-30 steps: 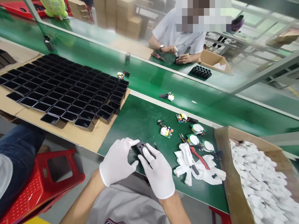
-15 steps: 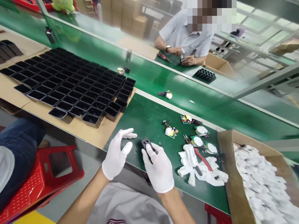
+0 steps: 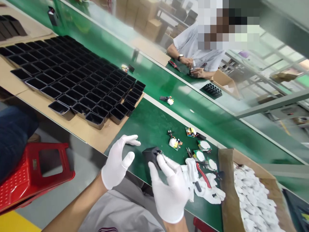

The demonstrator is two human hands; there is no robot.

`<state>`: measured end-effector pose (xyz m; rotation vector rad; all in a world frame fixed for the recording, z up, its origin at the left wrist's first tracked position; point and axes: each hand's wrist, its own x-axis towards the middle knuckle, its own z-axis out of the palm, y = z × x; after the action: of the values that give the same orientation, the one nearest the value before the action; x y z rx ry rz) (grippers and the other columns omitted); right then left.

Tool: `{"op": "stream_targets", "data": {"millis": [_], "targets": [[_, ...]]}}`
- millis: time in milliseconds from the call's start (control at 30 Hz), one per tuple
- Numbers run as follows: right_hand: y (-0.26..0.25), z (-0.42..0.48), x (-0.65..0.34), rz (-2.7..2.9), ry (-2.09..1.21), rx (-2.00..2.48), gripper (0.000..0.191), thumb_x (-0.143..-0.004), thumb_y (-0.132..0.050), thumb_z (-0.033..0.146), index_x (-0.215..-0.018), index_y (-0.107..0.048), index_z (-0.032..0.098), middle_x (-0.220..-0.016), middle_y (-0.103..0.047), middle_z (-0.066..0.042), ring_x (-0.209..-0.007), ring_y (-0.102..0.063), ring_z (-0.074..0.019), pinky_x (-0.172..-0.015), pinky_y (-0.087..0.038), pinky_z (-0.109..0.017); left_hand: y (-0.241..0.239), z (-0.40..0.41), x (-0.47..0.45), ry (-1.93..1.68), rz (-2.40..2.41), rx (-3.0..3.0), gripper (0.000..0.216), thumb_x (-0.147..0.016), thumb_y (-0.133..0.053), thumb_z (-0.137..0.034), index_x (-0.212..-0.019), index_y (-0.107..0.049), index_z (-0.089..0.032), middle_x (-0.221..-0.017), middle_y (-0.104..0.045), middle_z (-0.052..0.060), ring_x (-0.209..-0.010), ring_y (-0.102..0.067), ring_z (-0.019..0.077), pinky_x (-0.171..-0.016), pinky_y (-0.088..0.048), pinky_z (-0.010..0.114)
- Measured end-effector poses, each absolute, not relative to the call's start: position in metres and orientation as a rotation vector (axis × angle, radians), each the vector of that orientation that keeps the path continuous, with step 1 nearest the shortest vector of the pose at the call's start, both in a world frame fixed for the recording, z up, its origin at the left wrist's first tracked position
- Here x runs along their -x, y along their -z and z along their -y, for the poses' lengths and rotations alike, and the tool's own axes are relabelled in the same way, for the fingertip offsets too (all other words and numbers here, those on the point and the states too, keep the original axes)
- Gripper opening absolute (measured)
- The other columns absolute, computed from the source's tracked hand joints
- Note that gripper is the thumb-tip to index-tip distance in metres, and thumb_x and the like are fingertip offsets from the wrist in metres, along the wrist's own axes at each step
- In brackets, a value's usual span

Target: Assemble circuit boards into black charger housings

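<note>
My left hand (image 3: pixel 117 164), in a white glove, hovers near the table's front edge with thumb and fingers apart and nothing between them. To its right, my gloved right hand (image 3: pixel 170 190) holds a small black plastic case (image 3: pixel 150 157) by its right end, between thumb and fingers. The case lies tilted at the green tabletop (image 3: pixel 149 119); the end under my fingers is partly hidden. Beyond my right hand are a circuit board with parts (image 3: pixel 175 142), red-handled pliers (image 3: pixel 204 176) and a spare pair of white gloves (image 3: pixel 210 190).
Many open black cases (image 3: pixel 72 77) stand in rows on cardboard at the left. A cardboard box (image 3: pixel 225 193) of white pieces is at the right, near several circuit boards (image 3: pixel 204 145). A co-worker (image 3: pixel 190 48) sits across the green belt (image 3: pixel 183 96). A red stool (image 3: pixel 31 170) is lower left.
The black case has turned in my right hand, so more of its smooth side shows. My right hand has shifted right and down; my left stays open. The view has tilted.
</note>
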<state>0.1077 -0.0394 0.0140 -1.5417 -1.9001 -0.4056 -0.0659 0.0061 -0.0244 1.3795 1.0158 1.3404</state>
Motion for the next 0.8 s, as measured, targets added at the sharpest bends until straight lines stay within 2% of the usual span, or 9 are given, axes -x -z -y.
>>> {"op": "stream_targets", "data": {"millis": [100,167,300,367,467,500,600,667,800], "targets": [[0.012,0.046,-0.097,1.889,0.316,1.590,0.023,-0.100,-0.072,0.020,-0.122,-0.077,0.023,-0.107,-0.082,-0.009,-0.091,-0.082,-0.0212,-0.080,-0.066,-0.030,0.025,-0.008,0.066,-1.348,-0.996,-1.334,0.059,-0.108,-0.042,-0.067,-0.142,-0.059,-0.021,-0.124,-0.075,0.012,-0.117,-0.069,0.0299,-0.112,-0.048,0.051],[0.027,0.050,-0.094,1.787,0.208,1.621,0.022,-0.098,-0.075,0.021,-0.119,-0.080,0.024,-0.107,-0.083,-0.009,-0.093,-0.082,-0.0226,-0.082,-0.066,-0.032,0.026,-0.010,0.067,-1.322,-0.984,-1.314,0.063,-0.108,-0.038,-0.069,-0.144,-0.059,-0.021,-0.127,-0.074,0.013,-0.120,-0.068,0.0309,-0.115,-0.047,0.051],[0.032,0.057,-0.101,1.222,-0.493,1.726,0.023,-0.093,-0.081,0.035,-0.113,-0.082,0.022,-0.106,-0.083,-0.010,-0.095,-0.080,-0.0255,-0.083,-0.066,-0.035,0.028,-0.010,0.068,-1.320,-0.960,-1.298,0.062,-0.110,-0.032,-0.065,-0.146,-0.058,-0.022,-0.129,-0.073,0.012,-0.123,-0.066,0.0301,-0.118,-0.043,0.050],[0.027,0.060,-0.108,1.022,-0.726,1.701,0.030,-0.098,-0.074,0.045,-0.116,-0.080,0.022,-0.107,-0.082,-0.011,-0.093,-0.079,-0.0260,-0.078,-0.068,-0.037,0.028,-0.008,0.069,-1.319,-0.962,-1.322,0.061,-0.110,-0.033,-0.064,-0.147,-0.058,-0.023,-0.128,-0.073,0.011,-0.122,-0.066,0.0296,-0.118,-0.043,0.049],[0.015,0.062,-0.119,0.889,-0.867,1.643,0.042,-0.105,-0.058,0.057,-0.127,-0.076,0.025,-0.116,-0.081,-0.011,-0.092,-0.079,-0.0242,-0.075,-0.070,-0.038,0.026,-0.006,0.070,-1.269,-0.976,-1.350,0.057,-0.111,-0.036,-0.062,-0.147,-0.057,-0.023,-0.129,-0.071,0.011,-0.122,-0.064,0.0297,-0.115,-0.043,0.049],[0.010,0.062,-0.121,0.750,-0.969,1.583,0.043,-0.104,-0.060,0.058,-0.128,-0.075,0.027,-0.118,-0.081,-0.010,-0.092,-0.079,-0.0230,-0.076,-0.070,-0.037,0.026,-0.005,0.070,-1.248,-0.978,-1.355,0.056,-0.111,-0.037,-0.060,-0.148,-0.056,-0.023,-0.130,-0.071,0.011,-0.123,-0.063,0.0297,-0.114,-0.042,0.049],[-0.005,0.061,-0.122,0.270,-1.253,1.306,0.044,-0.090,-0.081,0.054,-0.125,-0.076,0.027,-0.117,-0.080,-0.008,-0.092,-0.079,-0.0194,-0.079,-0.071,-0.033,0.023,-0.003,0.070,-1.200,-0.979,-1.379,0.053,-0.111,-0.039,-0.058,-0.148,-0.055,-0.023,-0.131,-0.070,0.011,-0.124,-0.062,0.0299,-0.115,-0.041,0.049],[-0.012,0.061,-0.119,0.234,-1.275,1.255,0.045,-0.088,-0.085,0.050,-0.125,-0.075,0.027,-0.118,-0.080,-0.007,-0.095,-0.079,-0.0190,-0.081,-0.071,-0.032,0.022,-0.002,0.070,-1.180,-0.986,-1.403,0.052,-0.111,-0.041,-0.057,-0.148,-0.055,-0.023,-0.130,-0.070,0.011,-0.124,-0.062,0.0299,-0.114,-0.041,0.050],[-0.011,0.070,-0.113,0.502,-1.120,1.397,0.047,-0.086,-0.088,0.037,-0.129,-0.071,0.030,-0.122,-0.079,-0.005,-0.106,-0.078,-0.0219,-0.087,-0.071,-0.035,0.022,-0.003,0.070,-1.143,-0.997,-1.471,0.048,-0.111,-0.043,-0.054,-0.146,-0.055,-0.023,-0.129,-0.070,0.011,-0.121,-0.063,0.0294,-0.111,-0.045,0.050]]}}
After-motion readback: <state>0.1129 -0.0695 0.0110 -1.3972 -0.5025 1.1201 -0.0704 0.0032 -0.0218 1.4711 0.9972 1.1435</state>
